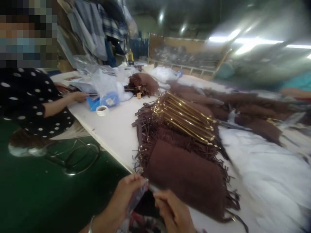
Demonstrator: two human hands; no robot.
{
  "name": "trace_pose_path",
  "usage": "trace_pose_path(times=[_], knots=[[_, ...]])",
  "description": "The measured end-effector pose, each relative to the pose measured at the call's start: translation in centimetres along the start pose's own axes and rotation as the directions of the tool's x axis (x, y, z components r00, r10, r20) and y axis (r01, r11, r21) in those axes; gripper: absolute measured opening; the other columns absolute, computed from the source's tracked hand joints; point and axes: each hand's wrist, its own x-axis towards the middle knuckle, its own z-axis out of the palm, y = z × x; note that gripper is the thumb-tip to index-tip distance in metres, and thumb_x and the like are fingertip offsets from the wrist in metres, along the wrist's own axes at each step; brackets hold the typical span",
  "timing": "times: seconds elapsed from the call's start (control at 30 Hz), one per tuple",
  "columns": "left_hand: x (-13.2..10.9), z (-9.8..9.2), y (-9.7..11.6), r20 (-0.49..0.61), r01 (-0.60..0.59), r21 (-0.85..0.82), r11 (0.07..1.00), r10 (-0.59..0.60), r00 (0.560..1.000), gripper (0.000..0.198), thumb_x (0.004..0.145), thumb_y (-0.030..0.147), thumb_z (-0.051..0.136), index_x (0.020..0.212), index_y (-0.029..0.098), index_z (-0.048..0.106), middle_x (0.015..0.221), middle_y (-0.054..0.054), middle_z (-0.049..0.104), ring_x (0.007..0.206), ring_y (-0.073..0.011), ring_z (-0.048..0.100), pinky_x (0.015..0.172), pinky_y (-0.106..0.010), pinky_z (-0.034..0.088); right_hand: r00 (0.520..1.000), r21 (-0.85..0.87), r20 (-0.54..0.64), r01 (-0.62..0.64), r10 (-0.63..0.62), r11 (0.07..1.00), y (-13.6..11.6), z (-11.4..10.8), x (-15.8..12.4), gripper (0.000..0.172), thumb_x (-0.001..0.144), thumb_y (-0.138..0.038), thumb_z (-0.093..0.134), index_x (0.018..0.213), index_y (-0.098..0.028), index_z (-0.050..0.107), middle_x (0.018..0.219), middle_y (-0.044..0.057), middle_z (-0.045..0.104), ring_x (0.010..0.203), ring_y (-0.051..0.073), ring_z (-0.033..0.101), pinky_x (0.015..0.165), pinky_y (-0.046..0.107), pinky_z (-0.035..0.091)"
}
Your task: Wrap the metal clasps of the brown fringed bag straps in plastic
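Note:
At the table's near edge, my left hand is closed in a pinch on a clear plastic bag, which hangs below the fingers. My right hand is beside it, fingers curled together, close to a pale strip by the plastic; what it grips is blurred. Just beyond both hands lies a brown fringed bag, flat on the white table. Behind it more brown fringed bags are stacked, their shiny gold frames lined up side by side.
A co-worker in a dotted top handles blue and clear plastic at the left. Nearby stand a tape roll and another brown bundle. White sheeting covers the right side. A metal stool stands below.

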Motion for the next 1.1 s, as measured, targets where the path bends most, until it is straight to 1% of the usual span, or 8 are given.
trace_pose_path(times=[0.1,0.27,0.4,0.53,0.7,0.83,0.97,1.1], knots=[[0.2,0.2,-0.5,0.009,-0.008,-0.039,0.999,0.009,1.0,0.021,0.068,0.03,0.079,0.071,0.013,0.067,0.066,-0.004,0.066,0.06,-0.0146,0.058,0.061,-0.024,0.043,0.992,-0.061,0.065,0.114,-0.11,0.992,-0.3,1.5,2.4,0.025,0.098,-0.027,0.041,0.102,-0.026,0.065,0.084,0.0,0.064,0.074,0.014,0.06,0.069,0.021,0.044],[0.4,-0.8,-1.2,0.005,-0.002,-0.055,0.999,0.003,1.0,0.021,0.067,0.027,0.08,0.073,0.013,0.066,0.068,-0.005,0.068,0.061,-0.0153,0.06,0.061,-0.024,0.042,0.985,-0.172,0.107,0.153,-0.136,0.973,0.2,2.5,3.2,0.031,0.094,-0.013,0.04,0.106,-0.026,0.065,0.09,0.001,0.066,0.082,0.014,0.064,0.073,0.02,0.045],[0.7,-1.5,-1.8,0.029,0.013,-0.066,0.998,-0.011,1.0,0.022,0.067,0.026,0.081,0.073,0.013,0.064,0.066,-0.004,0.067,0.06,-0.0143,0.059,0.059,-0.024,0.041,0.987,-0.244,0.123,0.129,-0.101,0.961,0.5,3.4,3.3,0.038,0.089,-0.005,0.04,0.106,-0.028,0.065,0.091,-0.001,0.065,0.08,0.012,0.064,0.07,0.019,0.044],[1.1,-2.1,-2.3,0.044,-0.003,-0.025,1.0,0.004,0.999,0.024,0.067,0.029,0.083,0.072,0.012,0.065,0.063,-0.002,0.065,0.057,-0.0126,0.055,0.057,-0.022,0.039,0.987,-0.378,0.157,0.09,-0.032,0.921,0.3,3.8,3.4,0.035,0.091,-0.008,0.04,0.104,-0.029,0.065,0.089,-0.001,0.064,0.077,0.013,0.064,0.066,0.02,0.044],[1.2,-2.6,-2.6,0.081,-0.092,0.02,0.996,0.09,0.993,0.031,0.068,0.037,0.084,0.075,0.011,0.069,0.07,-0.005,0.068,0.063,-0.0149,0.058,0.062,-0.023,0.042,0.981,-0.617,0.19,0.147,-0.035,0.773,-0.6,3.9,3.6,0.036,0.087,-0.008,0.044,0.108,-0.031,0.062,0.089,-0.001,0.066,0.075,0.018,0.067,0.062,0.024,0.042],[1.2,-2.7,-2.7,0.075,-0.066,0.044,0.997,0.062,0.995,0.034,0.069,0.04,0.084,0.076,0.011,0.068,0.068,-0.004,0.067,0.06,-0.0139,0.056,0.058,-0.022,0.04,0.97,-0.767,0.24,0.172,0.029,0.618,-1.6,4.1,4.1,0.036,0.076,-0.003,0.055,0.101,-0.028,0.063,0.086,-0.002,0.067,0.071,0.021,0.068,0.058,0.028,0.041],[1.3,-2.8,-2.8,0.075,-0.072,0.08,0.994,0.066,0.995,0.034,0.07,0.041,0.083,0.075,0.011,0.067,0.068,-0.004,0.067,0.059,-0.014,0.055,0.056,-0.022,0.039,0.95,-0.835,0.29,0.194,0.113,0.516,-2.5,4.1,5.1,0.038,0.07,0.0,0.059,0.096,-0.027,0.065,0.084,-0.001,0.069,0.069,0.022,0.069,0.057,0.028,0.043],[1.7,-3.0,-2.8,0.099,-0.066,0.065,0.996,0.059,0.993,0.034,0.068,0.04,0.084,0.076,0.012,0.068,0.07,-0.005,0.067,0.062,-0.0148,0.055,0.058,-0.023,0.04,0.907,-0.852,0.372,0.249,0.197,0.461,-4.2,3.9,6.3,0.036,0.074,-0.003,0.061,0.101,-0.027,0.066,0.087,0.001,0.071,0.074,0.023,0.071,0.057,0.027,0.044]])
